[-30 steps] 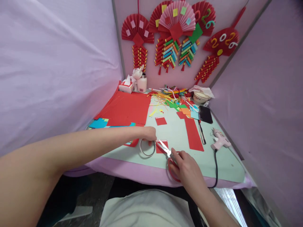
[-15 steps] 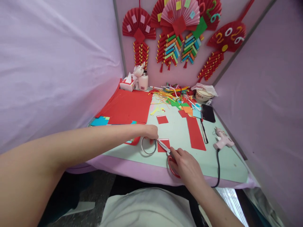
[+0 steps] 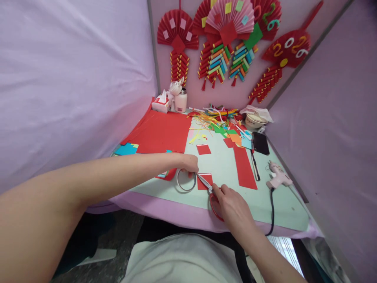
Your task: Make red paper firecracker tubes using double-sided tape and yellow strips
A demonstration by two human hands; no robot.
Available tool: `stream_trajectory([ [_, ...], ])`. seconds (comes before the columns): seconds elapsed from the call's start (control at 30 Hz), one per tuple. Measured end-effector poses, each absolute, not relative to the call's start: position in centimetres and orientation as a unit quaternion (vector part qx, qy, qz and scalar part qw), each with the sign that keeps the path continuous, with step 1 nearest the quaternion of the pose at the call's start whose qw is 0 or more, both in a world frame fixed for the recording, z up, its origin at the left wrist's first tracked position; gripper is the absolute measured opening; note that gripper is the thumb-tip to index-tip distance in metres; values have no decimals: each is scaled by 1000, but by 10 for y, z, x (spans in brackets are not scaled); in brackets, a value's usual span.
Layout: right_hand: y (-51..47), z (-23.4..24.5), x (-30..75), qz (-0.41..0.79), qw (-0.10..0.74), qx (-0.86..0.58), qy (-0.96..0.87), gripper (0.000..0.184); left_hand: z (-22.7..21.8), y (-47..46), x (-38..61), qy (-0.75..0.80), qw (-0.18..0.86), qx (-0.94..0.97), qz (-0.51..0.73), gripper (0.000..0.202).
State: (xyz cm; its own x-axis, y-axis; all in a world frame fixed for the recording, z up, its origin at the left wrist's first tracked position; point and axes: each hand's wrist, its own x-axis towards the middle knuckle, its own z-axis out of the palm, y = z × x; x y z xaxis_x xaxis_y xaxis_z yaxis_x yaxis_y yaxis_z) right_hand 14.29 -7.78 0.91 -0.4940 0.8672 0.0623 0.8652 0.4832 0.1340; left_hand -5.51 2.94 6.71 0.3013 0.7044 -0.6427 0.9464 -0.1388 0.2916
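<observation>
My left hand point(image 3: 189, 163) is closed on a roll of tape point(image 3: 178, 184), which hangs as a ring below the fingers. Red-handled scissors point(image 3: 217, 208) are in my right hand point(image 3: 232, 204), fingers wrapped round the handles. The blades point up and left, their tips close to my left fingertips. Beneath the blades lies a red paper square point(image 3: 203, 184) with a pale strip along its top edge. A second red square point(image 3: 204, 149) with a similar strip lies farther back. Whether the blades touch the tape cannot be made out.
Large red sheets point(image 3: 165, 131) cover the table's left side. A long red strip point(image 3: 245, 167), a phone point(image 3: 260, 143) and a corded glue gun point(image 3: 278, 177) are to the right. Paper strips point(image 3: 206, 120), a bottle point(image 3: 180, 103) and a bowl point(image 3: 253, 120) stand or lie at the back.
The whole view has shifted slightly. My hands, the tape roll and the scissors keep nearly the same positions relative to the red squares.
</observation>
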Motion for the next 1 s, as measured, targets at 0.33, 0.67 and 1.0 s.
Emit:
stream_trajectory([
  [0.33, -80, 6, 140, 52, 24, 517, 854, 29, 78, 45, -73, 591, 383, 691, -163, 22],
  [0.67, -78, 16, 138, 2, 12, 515, 857, 29, 57, 33, -77, 495, 731, 457, 111, 14],
  [1.0, -75, 26, 135, -51, 27, 498, 865, 33, 42, 36, -66, 507, 736, 440, 87, 18],
])
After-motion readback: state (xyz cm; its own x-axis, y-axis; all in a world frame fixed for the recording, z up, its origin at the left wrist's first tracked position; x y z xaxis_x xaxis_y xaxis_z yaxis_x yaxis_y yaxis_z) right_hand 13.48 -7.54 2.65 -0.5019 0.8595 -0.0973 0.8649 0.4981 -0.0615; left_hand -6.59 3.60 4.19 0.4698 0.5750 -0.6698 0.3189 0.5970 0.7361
